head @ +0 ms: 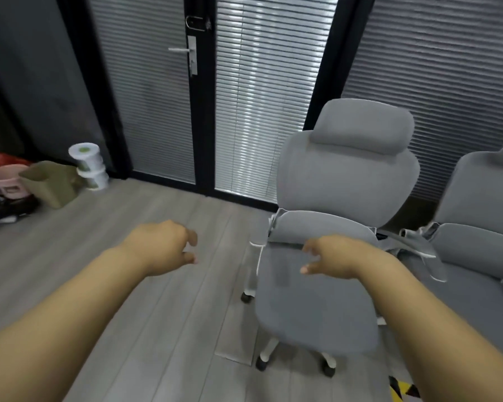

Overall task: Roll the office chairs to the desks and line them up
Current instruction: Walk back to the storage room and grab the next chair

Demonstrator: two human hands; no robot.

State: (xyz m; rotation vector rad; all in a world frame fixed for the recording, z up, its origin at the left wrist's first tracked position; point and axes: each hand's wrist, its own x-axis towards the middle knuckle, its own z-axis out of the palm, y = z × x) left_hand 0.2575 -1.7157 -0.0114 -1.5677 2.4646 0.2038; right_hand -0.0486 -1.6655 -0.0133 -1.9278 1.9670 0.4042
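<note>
Two bare hands out front, both empty. The left hand hangs loose-fingered over plank floor, left of the grey fabric office chair with white frame and headrest. The right hand hovers over that chair's seat with relaxed fingers, gripping nothing. The chair faces me on small black castors, so I'd guess it rolls easy on this smooth floor but swivels if shoved off-centre. The padding is soft, so better to grab the stiff backrest edges or the white side frame, both hands. A second grey padded chair sits just right of it, arms nearly touching. Behind it is a black-framed glass door with blinds. No desks in sight.
</note>
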